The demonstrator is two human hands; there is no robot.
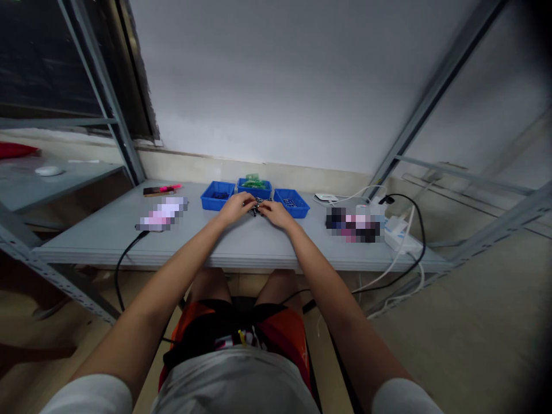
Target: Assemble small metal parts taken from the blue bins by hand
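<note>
My left hand (236, 209) and my right hand (276, 213) meet over the table (254, 244), with a cluster of small dark and silvery parts (256, 208) between them. The fingers of both hands are bent in and closed at these parts. What exactly each pinches is too small to make out. Just beyond, a blue bin (207, 202) with dark bits inside stands to the left. Another blue bin (242, 189), holding green plastic pieces (253, 183), is straight behind. Close by my right hand is a third blue bin (304, 211) containing small bluish-silver parts.
A blurred-out phone-like item (163, 214) with a black cable lies left. Behind it are a dark flat box (154, 191) and a pink pen (169, 187). On the right sit a pixelated object (353, 224), white cables and a power strip (401, 238). Metal shelf posts flank the table.
</note>
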